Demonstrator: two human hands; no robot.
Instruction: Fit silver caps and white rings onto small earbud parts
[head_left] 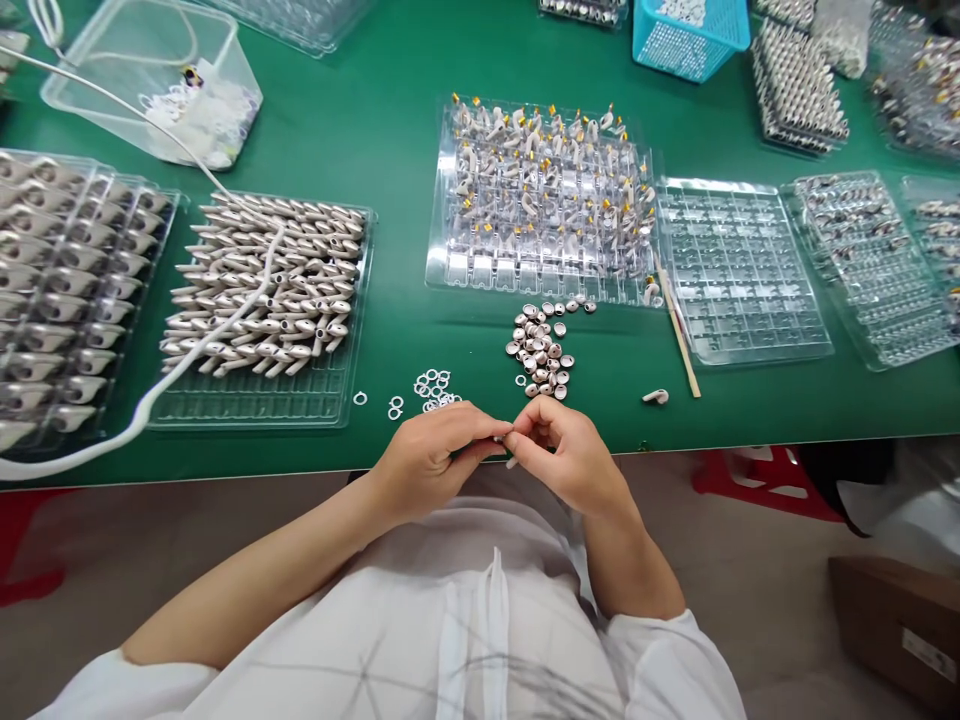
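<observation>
My left hand (431, 455) and my right hand (562, 450) meet at the near edge of the green table (405, 130), fingers pinched together around a tiny pale part that I cannot make out. Just beyond them lie a pile of small metal caps (541, 350) and a scatter of white rings (429, 390). One white earbud shell (655, 397) lies alone to the right of the caps.
A clear tray of white stems (266, 290) sits at left with a white cable (150, 400) across it. A tray of earbud shells (544, 195) is behind the caps. An empty clear tray (739, 270), a wooden stick (679, 330) and a blue basket (686, 35) stand right.
</observation>
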